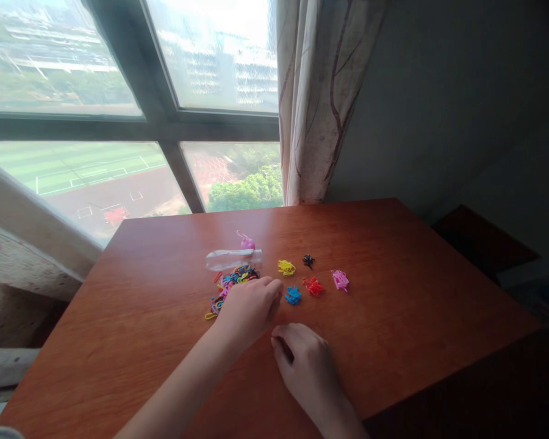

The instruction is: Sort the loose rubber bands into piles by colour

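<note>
My left hand (252,305) reaches in over the surface (384,347), its fingers curled down by the near right edge of a mixed heap (238,278) of small coloured loops. The back of that hand hides its fingertips, so I cannot tell whether they are apart, together or clamped on a loop. My right hand (305,356) is nearer to me and a little to the right, with thumb and forefinger bent toward each other and their tips close together; I cannot tell whether they meet or pinch anything. The heap spreads to the far left of my left hand, partly covered by it, with a yellow loop at its near left end and a red piece (218,277) just beside its left edge. To the right are five small piles, each of one colour: the blue pile (293,296) closest to my left hand, the yellow pile (286,267) farther off, the red pile (313,286) right of the blue, the black pile (308,261) beyond the red, and the pink pile (340,280) farthest right. Just beyond the heap a clear bottle (224,260) lies on its side, with a pinkish-purple object (247,243) by its far side.
</note>
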Demonstrator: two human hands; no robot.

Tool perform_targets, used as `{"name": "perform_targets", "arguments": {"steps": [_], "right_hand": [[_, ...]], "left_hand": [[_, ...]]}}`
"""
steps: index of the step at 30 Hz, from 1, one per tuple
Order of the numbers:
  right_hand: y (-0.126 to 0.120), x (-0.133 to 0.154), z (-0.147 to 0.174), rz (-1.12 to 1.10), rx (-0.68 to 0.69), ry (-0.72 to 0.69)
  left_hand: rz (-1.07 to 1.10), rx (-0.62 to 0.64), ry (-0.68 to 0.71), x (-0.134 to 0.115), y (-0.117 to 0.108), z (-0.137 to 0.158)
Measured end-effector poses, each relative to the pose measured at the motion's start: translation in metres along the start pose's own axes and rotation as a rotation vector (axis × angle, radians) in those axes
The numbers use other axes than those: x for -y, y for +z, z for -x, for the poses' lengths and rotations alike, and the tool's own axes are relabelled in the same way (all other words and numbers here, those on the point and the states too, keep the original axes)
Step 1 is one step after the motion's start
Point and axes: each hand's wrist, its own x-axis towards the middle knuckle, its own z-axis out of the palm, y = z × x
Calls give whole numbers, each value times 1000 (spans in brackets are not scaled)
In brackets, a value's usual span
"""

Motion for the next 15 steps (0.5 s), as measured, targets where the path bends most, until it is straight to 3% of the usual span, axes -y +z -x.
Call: {"name": "perform_targets", "arguments": {"steps": [7, 15], "right_hand": [[-1, 3, -1, 11, 36, 21], [-1, 4, -6, 63, 39, 5]], "left_hand": [[32, -65, -117, 24, -15, 57], [179, -145, -228, 38, -1, 103]]}}
